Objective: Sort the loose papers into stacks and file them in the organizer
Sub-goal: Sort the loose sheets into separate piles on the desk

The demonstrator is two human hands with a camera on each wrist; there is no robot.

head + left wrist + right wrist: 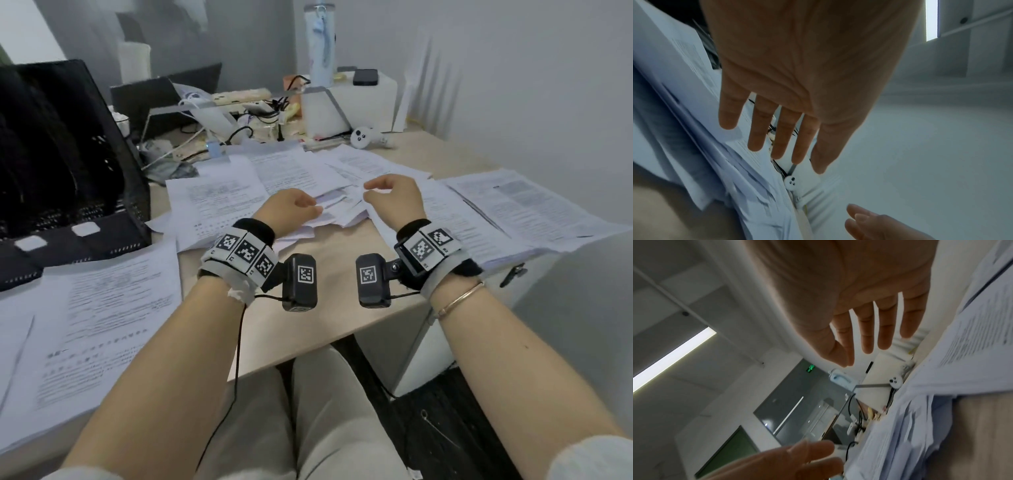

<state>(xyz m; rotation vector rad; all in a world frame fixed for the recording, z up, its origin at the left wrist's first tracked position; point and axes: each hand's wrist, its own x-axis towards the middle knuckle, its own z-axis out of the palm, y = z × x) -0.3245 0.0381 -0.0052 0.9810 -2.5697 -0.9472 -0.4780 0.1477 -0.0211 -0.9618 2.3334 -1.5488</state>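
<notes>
Loose printed papers (pixel 329 202) lie scattered over the wooden desk (pixel 325 318), crumpled and overlapping in the middle. The black mesh organizer (pixel 68 154) stands at the left edge. My left hand (pixel 301 205) hovers just over the middle pile, its fingers (pixel 777 138) straight and apart, holding nothing. Close to its right, my right hand (pixel 380 192) is also empty, with its fingers (pixel 869 331) spread. In the left wrist view the papers (pixel 705 146) run along the left side, and in the right wrist view the papers (pixel 941 386) run along the right.
A big sheet (pixel 102 308) overhangs the near left of the desk, and a thick stack (pixel 513 212) lies at the right. Behind the papers are cables and a power strip (pixel 239 99), a white box (pixel 366 102), a water bottle (pixel 320 44) and a small round white gadget (pixel 363 137).
</notes>
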